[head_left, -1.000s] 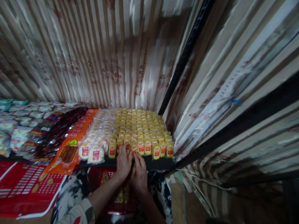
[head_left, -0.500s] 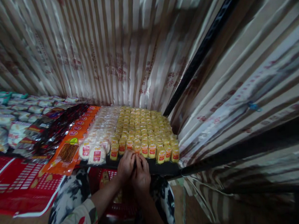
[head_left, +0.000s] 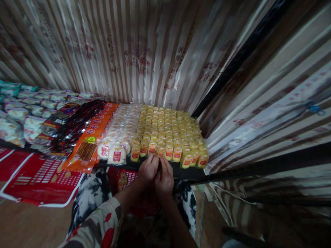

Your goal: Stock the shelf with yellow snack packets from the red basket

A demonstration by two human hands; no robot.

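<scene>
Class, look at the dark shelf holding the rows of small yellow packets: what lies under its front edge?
Under the dark shelf, a red basket shows beside the left hand and right hand, which meet at the edge below the yellow packets. The hands and patterned clothing cover most of the basket.

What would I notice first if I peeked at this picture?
The big block of little yellow packets in neat rows on the dark shelf, right in the middle. Just below them, the left hand and right hand are pressed together at the front row. All around hang shiny striped sheets, like curtains.
</scene>
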